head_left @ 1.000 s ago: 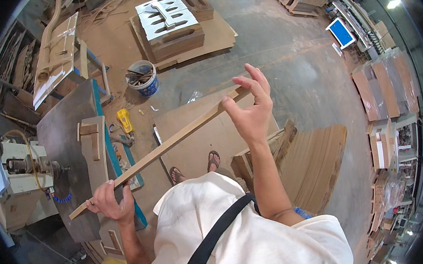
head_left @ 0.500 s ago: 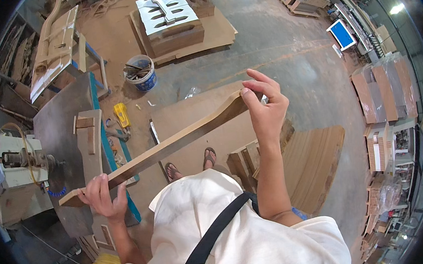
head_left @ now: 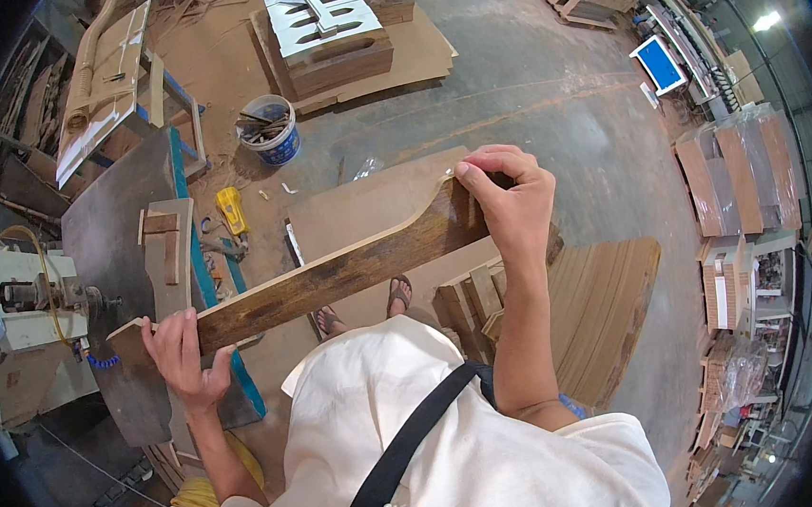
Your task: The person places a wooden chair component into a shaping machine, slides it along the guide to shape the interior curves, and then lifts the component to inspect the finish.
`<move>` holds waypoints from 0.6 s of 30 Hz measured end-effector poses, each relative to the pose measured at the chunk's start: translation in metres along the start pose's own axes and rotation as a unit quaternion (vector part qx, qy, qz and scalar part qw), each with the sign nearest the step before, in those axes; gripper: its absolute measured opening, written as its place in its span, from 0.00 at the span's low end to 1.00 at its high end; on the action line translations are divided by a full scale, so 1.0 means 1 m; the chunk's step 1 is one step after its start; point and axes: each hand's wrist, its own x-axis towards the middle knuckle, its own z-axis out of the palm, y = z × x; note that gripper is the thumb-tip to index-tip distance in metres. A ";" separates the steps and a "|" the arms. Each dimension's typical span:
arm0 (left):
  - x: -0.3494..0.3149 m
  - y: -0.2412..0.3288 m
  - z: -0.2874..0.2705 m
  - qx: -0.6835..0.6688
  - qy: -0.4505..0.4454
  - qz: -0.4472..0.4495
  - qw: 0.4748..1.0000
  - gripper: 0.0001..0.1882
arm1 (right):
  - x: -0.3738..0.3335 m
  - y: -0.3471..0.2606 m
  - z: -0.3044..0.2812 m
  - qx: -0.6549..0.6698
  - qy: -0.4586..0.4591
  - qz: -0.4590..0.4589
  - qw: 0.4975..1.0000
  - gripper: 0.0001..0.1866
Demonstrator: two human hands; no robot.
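Note:
A long, shaped wooden board [head_left: 332, 276] spans the space in front of me, its dark, stained broad face turned toward me. Its right end is wider, with a curved shoulder along the top edge. My left hand [head_left: 186, 361] grips the narrow left end, fingers over the far side and thumb below. At the upper corner of the wide end, my right hand [head_left: 514, 193] pinches the board between thumb and fingers. Beneath the left end is a machine's dark metal table [head_left: 122, 219] with a teal edge, where a wooden jig [head_left: 169, 253] lies.
Left of the table stands a machine spindle [head_left: 95, 302]. A yellow tool [head_left: 231, 212] lies by the table's edge. Farther off are a bucket of scraps [head_left: 279, 149] and a block stack [head_left: 339, 63]. Stacked boards [head_left: 592, 315] stand by my right side, near smaller wooden pieces [head_left: 472, 305].
The board has rolled so that its broad dark face shows instead of mainly its edge. My right hand's fingers have curled in closer, and my left hand has risen slightly.

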 end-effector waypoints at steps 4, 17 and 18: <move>0.001 -0.003 0.004 -0.021 -0.010 0.003 1.000 0.34 | -0.002 0.002 0.001 0.014 -0.007 0.012 1.000 0.07; -0.004 -0.015 0.016 -0.042 -0.028 0.021 0.999 0.33 | -0.009 -0.008 -0.005 -0.037 -0.017 0.042 0.998 0.08; -0.004 -0.016 0.017 -0.043 -0.028 0.024 0.998 0.33 | -0.010 -0.010 -0.007 -0.036 -0.027 0.057 0.997 0.10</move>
